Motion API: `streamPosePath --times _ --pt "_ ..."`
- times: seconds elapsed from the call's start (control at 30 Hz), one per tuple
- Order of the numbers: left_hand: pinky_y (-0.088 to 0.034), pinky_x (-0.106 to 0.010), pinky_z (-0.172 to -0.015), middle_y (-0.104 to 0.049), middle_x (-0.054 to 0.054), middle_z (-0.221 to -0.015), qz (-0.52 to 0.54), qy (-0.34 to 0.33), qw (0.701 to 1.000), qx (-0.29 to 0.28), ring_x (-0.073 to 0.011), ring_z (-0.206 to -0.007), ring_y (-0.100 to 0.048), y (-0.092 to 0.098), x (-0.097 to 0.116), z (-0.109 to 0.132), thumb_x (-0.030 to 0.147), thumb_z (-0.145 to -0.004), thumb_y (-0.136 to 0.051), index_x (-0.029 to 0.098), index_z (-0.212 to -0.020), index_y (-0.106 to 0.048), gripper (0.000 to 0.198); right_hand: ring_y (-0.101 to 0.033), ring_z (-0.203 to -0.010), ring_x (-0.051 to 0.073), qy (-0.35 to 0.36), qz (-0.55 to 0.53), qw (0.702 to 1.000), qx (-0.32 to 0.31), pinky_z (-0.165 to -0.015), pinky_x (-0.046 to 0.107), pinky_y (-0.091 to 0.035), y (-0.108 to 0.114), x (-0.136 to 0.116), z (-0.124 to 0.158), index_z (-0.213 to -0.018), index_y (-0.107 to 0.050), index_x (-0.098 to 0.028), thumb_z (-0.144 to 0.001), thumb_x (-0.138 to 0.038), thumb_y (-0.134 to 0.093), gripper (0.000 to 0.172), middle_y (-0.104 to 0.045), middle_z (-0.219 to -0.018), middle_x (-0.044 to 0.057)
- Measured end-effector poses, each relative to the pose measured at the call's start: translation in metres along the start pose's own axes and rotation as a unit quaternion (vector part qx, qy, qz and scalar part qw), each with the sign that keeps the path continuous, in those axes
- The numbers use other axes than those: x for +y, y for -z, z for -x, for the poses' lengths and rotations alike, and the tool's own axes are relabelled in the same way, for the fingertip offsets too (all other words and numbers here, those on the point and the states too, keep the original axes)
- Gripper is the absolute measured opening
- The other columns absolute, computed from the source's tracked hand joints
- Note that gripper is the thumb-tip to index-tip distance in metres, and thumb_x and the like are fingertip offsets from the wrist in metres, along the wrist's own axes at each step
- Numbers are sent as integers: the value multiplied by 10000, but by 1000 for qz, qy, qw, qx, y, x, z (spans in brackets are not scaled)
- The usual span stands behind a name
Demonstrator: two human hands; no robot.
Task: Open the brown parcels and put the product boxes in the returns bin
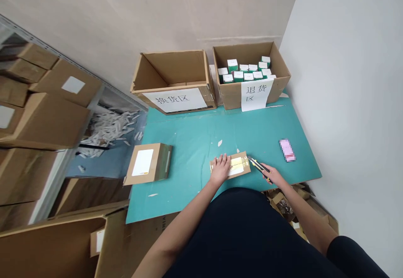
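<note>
A small cardboard box (238,164) lies on the green tabletop, with shiny tape and a white label on its upper face. My left hand (220,169) rests over its left end, fingers laid across the top to the far edge, holding it down. In my right hand (272,174) is a black and yellow utility knife (259,166), gripped by the handle. Its tip points left, close to the box's right end; whether it touches the cardboard I cannot tell.
At the table's back stand an open carton (174,97) and another carton (231,99) holding several green-and-white boxes. A labelled box (144,163) sits at left; a blurred pink item (287,150) lies right. Stacked cartons (47,118) fill the left side. The table (185,131) meets a white wall.
</note>
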State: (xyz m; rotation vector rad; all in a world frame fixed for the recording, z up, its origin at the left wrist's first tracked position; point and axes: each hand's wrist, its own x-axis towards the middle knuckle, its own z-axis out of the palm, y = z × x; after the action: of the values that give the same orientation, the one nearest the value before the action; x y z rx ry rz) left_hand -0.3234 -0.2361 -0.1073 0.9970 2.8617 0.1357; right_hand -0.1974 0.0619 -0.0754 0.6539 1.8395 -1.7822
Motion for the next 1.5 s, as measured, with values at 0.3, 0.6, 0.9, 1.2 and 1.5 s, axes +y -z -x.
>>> streamPosePath --times 0.3,0.6,0.9,1.2,1.5 --pt "-259 -627 -1170 -427 -224 -1562 29 1 999 -24 -373 -1466 -375 4 0 -1 297 -1040 -334 143 -1502 -459 503 -458 -394 73 -23 35 999 0 -354 182 -331 5 4 20 -1501 -472 -239 -828 -528 -617 747 -593 -650 -65" --pt "-238 -581 -1197 -446 -190 -1561 46 2 999 -26 -348 -1453 -406 8 -1 1 299 -1034 -362 175 -1502 -459 493 -442 -394 74 -4 -20 999 31 -352 196 -323 -4 3 25 -1479 -495 -192 -780 -604 -648 826 -592 -667 -53" --pt "-251 -577 -1196 -456 -185 -1555 49 -3 999 -21 -336 -1448 -416 10 -2 1 304 -1040 -355 175 -1495 -469 487 -460 -423 71 15 -16 999 38 -365 192 -343 2 -8 5 -1505 -468 -204 -798 -558 -645 810 -595 -697 -50" --pt "-215 -601 -1205 -446 -186 -1562 64 3 998 -26 -357 -1457 -400 9 0 1 308 -1028 -403 204 -1518 -444 503 -464 -412 72 -7 40 999 10 -358 186 -342 6 -14 0 -1516 -462 -222 -840 -500 -621 748 -597 -670 -56" --pt "-210 -607 -1197 -446 -184 -1563 59 6 998 -31 -359 -1469 -375 8 2 0 292 -1033 -365 180 -1489 -476 483 -450 -385 73 -24 44 999 4 -348 179 -328 6 -7 14 -1517 -456 -241 -857 -479 -627 722 -583 -628 -72"
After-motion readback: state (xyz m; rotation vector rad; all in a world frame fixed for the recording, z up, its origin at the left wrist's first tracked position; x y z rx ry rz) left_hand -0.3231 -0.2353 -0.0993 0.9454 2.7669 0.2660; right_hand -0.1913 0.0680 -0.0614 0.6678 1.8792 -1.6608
